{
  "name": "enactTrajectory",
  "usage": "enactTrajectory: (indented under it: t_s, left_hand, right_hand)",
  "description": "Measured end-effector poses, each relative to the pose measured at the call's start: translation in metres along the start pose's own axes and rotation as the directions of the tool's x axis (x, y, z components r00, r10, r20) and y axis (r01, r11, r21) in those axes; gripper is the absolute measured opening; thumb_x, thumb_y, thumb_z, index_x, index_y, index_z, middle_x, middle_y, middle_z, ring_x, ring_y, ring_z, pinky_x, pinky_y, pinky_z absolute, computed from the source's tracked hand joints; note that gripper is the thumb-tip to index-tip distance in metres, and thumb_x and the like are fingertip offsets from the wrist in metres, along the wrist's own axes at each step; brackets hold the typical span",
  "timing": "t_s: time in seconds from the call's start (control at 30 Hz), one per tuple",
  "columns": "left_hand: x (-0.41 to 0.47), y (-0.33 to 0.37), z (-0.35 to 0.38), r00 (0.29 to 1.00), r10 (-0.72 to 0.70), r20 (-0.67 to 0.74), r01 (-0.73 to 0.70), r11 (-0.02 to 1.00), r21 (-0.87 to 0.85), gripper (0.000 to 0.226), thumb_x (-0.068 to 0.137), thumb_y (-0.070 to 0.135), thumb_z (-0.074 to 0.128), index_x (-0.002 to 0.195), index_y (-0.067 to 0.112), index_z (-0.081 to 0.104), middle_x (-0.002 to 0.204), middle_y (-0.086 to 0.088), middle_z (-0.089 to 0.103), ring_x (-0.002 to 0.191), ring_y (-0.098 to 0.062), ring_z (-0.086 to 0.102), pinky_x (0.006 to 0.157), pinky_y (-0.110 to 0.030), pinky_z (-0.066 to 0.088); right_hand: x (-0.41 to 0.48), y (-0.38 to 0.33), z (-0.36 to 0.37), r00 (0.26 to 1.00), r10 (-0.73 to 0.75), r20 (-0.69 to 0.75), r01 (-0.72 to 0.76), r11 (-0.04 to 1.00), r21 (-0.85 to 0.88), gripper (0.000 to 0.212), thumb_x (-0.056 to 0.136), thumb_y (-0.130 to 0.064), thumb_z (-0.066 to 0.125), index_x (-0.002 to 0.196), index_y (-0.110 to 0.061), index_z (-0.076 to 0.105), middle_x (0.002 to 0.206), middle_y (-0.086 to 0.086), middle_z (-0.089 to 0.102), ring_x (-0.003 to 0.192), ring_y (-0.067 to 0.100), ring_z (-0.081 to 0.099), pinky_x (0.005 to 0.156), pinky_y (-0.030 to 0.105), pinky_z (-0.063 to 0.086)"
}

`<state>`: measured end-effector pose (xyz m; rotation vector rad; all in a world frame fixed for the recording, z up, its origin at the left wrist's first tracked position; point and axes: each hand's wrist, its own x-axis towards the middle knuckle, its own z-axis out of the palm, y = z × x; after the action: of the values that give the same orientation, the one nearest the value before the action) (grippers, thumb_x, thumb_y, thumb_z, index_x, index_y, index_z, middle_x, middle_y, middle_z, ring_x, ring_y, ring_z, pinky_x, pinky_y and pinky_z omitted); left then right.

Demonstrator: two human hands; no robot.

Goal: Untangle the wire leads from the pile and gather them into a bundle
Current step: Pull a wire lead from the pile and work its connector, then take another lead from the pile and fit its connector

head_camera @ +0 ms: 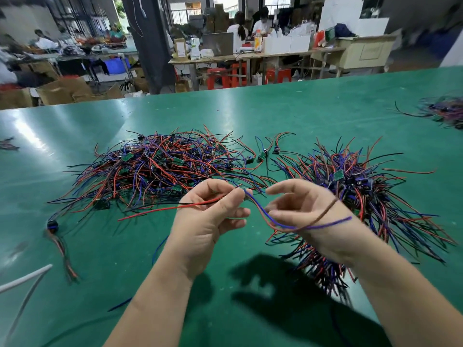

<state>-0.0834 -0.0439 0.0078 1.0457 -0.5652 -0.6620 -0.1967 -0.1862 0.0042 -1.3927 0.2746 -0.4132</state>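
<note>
At centre frame, the left hand [208, 216] pinches one thin red, black and blue wire lead [155, 211]; the right hand [305, 209] curls round its blue strand [330, 222]. Two heaps lie behind on the green desk [300, 108]: tangled pile [160, 169] centre-left, gathered bundle [363, 196] right.

The head camera is looking forward and down from the person's head, facing across the green table [275, 108] toward the workshop benches [250, 56] beyond its far edge. It is sitting close above the left hand [208, 216] and right hand [308, 211], which are filling the lower middle with a wire lead [330, 221] between them. The wide-angle lens is also taking in the tangled pile [155, 166] at left and the bundle [363, 196] at right.
</note>
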Motion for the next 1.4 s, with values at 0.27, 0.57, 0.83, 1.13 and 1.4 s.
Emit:
enactTrajectory:
  t_s: [0.27, 0.57, 0.83, 1.13, 1.4]
  left_hand:
    - [-0.009, -0.022, 0.02, 0.993, 0.116, 0.024, -0.118, 0.969, 0.219, 0.03, 0.058, 0.016, 0.086, 0.081, 0.016, 0.066, 0.071, -0.001, 0.071, 0.061, -0.013, 0.065, 0.054, -0.022, 0.053]
    - [-0.008, -0.017, 0.019, 0.998, -0.051, 0.022, 0.045, 0.972, 0.229, 0.031, 0.068, 0.036, 0.071, 0.091, 0.015, 0.071, 0.086, -0.005, 0.075, 0.07, -0.018, 0.071, 0.056, -0.022, 0.054]
    - [-0.008, -0.028, 0.024, 0.996, -0.039, -0.081, 0.057, 0.972, 0.226, 0.033, 0.056, 0.024, 0.078, 0.08, 0.004, 0.07, 0.071, -0.012, 0.073, 0.06, -0.018, 0.068, 0.054, -0.023, 0.053]
    - [-0.009, -0.026, 0.025, 0.996, 0.003, -0.084, 0.015, 0.976, 0.216, 0.029, 0.057, 0.022, 0.077, 0.079, 0.004, 0.071, 0.069, -0.011, 0.072, 0.055, -0.016, 0.065, 0.054, -0.023, 0.054]
    - [-0.01, -0.025, 0.025, 0.999, -0.048, 0.001, 0.046, 0.958, 0.284, 0.031, 0.056, 0.022, 0.076, 0.076, 0.0, 0.069, 0.06, -0.008, 0.067, 0.048, -0.015, 0.061, 0.052, -0.026, 0.054]
  right_hand:
    - [-0.001, 0.002, 0.013, 0.967, -0.129, -0.221, 0.168, 0.972, 0.164, 0.012, 0.056, -0.025, 0.073, 0.066, -0.02, 0.075, 0.06, -0.001, 0.066, 0.052, 0.008, 0.057, 0.05, 0.014, 0.044]
    - [0.0, -0.008, 0.002, 0.946, -0.149, -0.286, 0.189, 0.975, 0.114, 0.011, 0.057, -0.026, 0.072, 0.065, -0.019, 0.075, 0.065, 0.002, 0.07, 0.059, 0.008, 0.063, 0.053, 0.016, 0.05]
    - [-0.001, 0.003, 0.009, 0.963, -0.179, -0.2, 0.167, 0.983, -0.074, 0.022, 0.054, -0.033, 0.076, 0.071, -0.02, 0.077, 0.071, 0.003, 0.071, 0.07, 0.015, 0.057, 0.069, 0.025, 0.047]
    - [-0.001, 0.003, 0.007, 0.988, -0.012, -0.152, 0.012, 1.0, -0.005, 0.012, 0.058, -0.027, 0.074, 0.066, -0.018, 0.076, 0.068, 0.003, 0.07, 0.061, 0.007, 0.061, 0.054, 0.016, 0.047]
    - [-0.001, 0.004, 0.007, 0.98, -0.097, -0.174, 0.098, 0.995, 0.0, 0.016, 0.058, -0.024, 0.073, 0.072, -0.019, 0.078, 0.068, 0.004, 0.071, 0.069, 0.016, 0.061, 0.071, 0.03, 0.047]
